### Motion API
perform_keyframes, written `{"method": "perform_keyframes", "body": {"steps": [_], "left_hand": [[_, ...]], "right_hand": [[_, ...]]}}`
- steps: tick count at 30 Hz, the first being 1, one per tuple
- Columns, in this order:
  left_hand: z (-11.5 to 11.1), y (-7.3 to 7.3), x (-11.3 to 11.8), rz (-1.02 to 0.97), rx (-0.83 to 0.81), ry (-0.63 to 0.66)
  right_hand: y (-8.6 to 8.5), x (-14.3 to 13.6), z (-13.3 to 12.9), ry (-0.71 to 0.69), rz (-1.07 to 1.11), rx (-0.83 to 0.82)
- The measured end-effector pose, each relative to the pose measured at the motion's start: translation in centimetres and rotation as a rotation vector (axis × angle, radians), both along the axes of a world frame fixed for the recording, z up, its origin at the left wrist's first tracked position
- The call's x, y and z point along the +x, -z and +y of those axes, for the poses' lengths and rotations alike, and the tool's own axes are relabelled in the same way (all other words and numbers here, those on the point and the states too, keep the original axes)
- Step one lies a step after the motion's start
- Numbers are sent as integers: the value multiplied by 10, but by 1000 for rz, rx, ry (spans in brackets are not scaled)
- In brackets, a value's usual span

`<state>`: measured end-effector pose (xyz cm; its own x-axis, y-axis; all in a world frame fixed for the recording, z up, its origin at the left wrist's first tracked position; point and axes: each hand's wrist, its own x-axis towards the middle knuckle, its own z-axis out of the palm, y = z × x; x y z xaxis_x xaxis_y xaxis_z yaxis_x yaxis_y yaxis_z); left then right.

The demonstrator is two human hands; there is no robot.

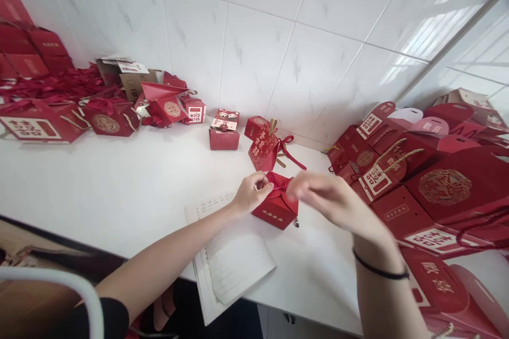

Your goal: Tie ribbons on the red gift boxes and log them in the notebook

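A small red gift box point(274, 213) with gold lettering stands on the white table, a red ribbon point(281, 184) tied in a bow on its top. At its left side my left hand point(253, 192) is closed, thumb and forefinger pinched at the end of the ribbon. My right hand point(324, 196) hovers just right of the bow, its fingers smeared by motion, so I cannot tell whether they grip anything. Under my left forearm lies an open notebook point(238, 265) with handwriting. Right behind the box stands a red patterned box point(263, 149) with ribbons.
A small red-and-white box point(224, 137) sits near the tiled wall point(262, 37). Stacked red gift boxes point(441, 190) crowd the right side. More red boxes point(109, 116) and a heap of red ribbons point(67, 83) line the back left. A white curved bar point(85, 288) shows at bottom left.
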<state>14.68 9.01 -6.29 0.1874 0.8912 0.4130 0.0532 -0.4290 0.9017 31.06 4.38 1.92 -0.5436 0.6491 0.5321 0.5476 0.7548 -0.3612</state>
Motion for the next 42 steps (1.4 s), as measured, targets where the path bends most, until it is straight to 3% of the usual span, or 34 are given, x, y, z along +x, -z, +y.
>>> {"method": "perform_keyframes", "body": {"steps": [4,8,15,20,21,25,26,27,31,33,37,42], "left_hand": [[1,-2,-1,-30,-88,35],[0,-3,-2,-36,-55,68],[-9,-8,-6,27,159,205],[2,4,-6,-1,246,54],[7,6,-7,19,247,78],[26,11,-15,183,116,435],[29,10,-18,224,90,468],[31,8,-20,266,90,449],[27,-8,-25,507,199,106],[23,-18,-26,535,232,20],[12,-27,-20,331,202,77],[7,-22,-11,368,100,140]], "right_hand": [[40,-8,6,299,267,66],[68,-20,5,298,150,282],[67,-30,-1,352,134,394],[73,-30,-2,386,115,423],[73,-29,-3,403,92,441],[71,-26,-3,427,-1,539],[71,-25,-2,417,-16,551],[72,-23,-1,410,-20,556],[75,-19,4,430,117,510],[76,-20,6,406,213,450],[80,-25,3,292,238,412],[85,-30,1,222,246,429]]}}
